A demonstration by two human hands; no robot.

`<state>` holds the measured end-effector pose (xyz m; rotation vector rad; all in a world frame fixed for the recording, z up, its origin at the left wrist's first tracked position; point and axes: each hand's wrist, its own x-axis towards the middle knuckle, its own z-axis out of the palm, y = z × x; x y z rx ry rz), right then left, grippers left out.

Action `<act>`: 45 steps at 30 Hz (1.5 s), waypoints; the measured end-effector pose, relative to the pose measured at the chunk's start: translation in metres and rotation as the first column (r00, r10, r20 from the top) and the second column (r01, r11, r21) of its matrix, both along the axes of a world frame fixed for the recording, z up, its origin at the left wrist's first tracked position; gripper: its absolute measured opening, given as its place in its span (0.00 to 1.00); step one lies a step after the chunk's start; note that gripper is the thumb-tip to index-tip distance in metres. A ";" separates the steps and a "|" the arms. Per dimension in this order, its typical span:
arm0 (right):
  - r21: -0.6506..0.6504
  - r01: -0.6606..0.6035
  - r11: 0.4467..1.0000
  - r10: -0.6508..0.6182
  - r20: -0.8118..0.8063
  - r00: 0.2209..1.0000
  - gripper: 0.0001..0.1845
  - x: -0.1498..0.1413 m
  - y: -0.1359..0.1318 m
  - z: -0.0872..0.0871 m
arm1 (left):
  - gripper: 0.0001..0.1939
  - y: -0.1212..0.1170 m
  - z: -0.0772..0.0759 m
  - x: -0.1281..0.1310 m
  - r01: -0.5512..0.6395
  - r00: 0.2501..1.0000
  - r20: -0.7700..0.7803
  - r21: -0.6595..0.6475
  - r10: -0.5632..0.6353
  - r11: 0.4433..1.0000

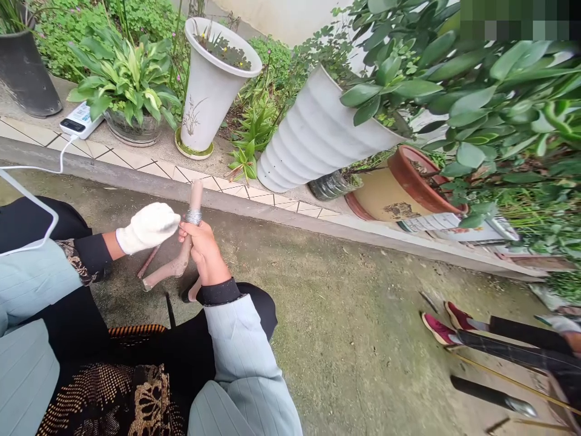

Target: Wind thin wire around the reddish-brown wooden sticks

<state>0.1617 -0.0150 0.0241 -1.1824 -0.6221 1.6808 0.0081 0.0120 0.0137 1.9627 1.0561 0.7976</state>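
Note:
My right hand point(205, 251) is bare and closed around a pale, brownish stick-like handle point(196, 195) that stands nearly upright, with a metal ring point(193, 217) wrapped round it just above my fingers. My left hand point(147, 227) wears a white glove and is closed against the same handle from the left, at the level of the ring. Below my hands the forked lower end point(166, 272) of the piece points down toward the concrete ground. Both sleeves are light blue over black cuffs.
A tiled kerb point(149, 169) runs across behind my hands, with potted plants on it: a tall white vase point(209, 91), a ribbed white pot point(313, 133), a terracotta pot point(399, 188). A white power bank point(80, 119) with cable lies left. Another person's red shoes point(447, 324) are at right.

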 end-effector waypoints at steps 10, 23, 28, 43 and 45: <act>0.217 -0.115 0.969 -0.025 0.555 0.832 0.11 0.008 0.005 -0.010 | 0.08 0.005 -0.012 0.002 0.455 0.760 0.637 -0.664 0.129 0.594; 0.384 -0.429 0.817 -0.042 0.784 0.620 0.21 0.018 0.002 0.003 | 0.06 -0.001 -0.005 -0.008 0.572 0.732 0.661 -0.729 0.166 0.376; 0.327 -0.434 0.840 -0.059 0.849 0.526 0.21 0.018 0.003 0.004 | 0.07 0.000 -0.008 -0.005 0.529 0.742 0.655 -0.706 0.147 0.471; 0.209 -0.497 0.842 0.017 0.911 0.412 0.19 0.019 0.005 0.003 | 0.10 0.001 -0.006 -0.001 0.409 0.815 0.563 -0.725 0.135 0.555; 0.189 -0.489 0.852 0.018 0.922 0.388 0.19 0.018 0.005 0.001 | 0.10 0.001 -0.006 0.000 0.384 0.828 0.546 -0.719 0.129 0.579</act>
